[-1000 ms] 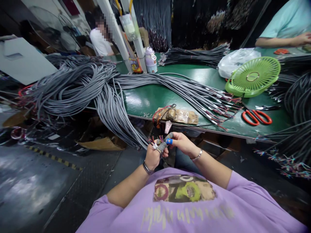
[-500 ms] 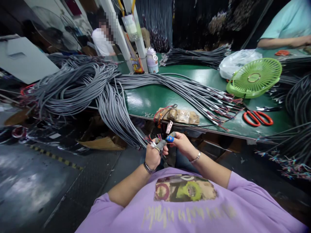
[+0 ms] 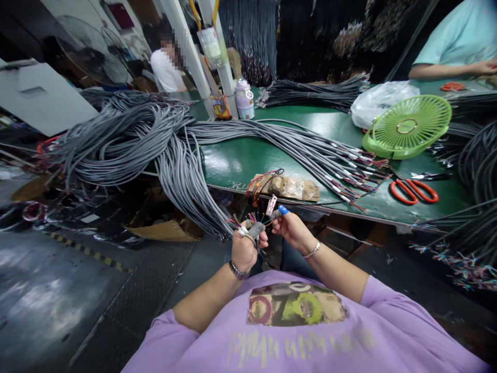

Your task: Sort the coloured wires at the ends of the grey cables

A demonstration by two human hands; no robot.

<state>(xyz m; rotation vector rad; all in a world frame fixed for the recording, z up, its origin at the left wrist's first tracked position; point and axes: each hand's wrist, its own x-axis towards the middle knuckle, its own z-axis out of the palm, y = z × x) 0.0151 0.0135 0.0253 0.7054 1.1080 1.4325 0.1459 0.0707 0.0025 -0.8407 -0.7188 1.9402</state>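
By the edge of the glossy green worktop [image 3: 229,160], left fingers [image 3: 254,231] pinch round grey cables [image 3: 194,186]; whether right fingers [image 3: 276,225] pinch anything, I cannot tell. Dark grey floor [image 3: 155,290] stretches leftward.

Grey cables [image 3: 193,189] in a loose bundle, sloping off the bench [image 3: 229,158] to the left hand [image 3: 247,247], with multicoloured wires [image 3: 252,217] fanned at the ends.

From the wearer's head, the view faces forward and down (fairly near) across a green table [image 3: 229,160].
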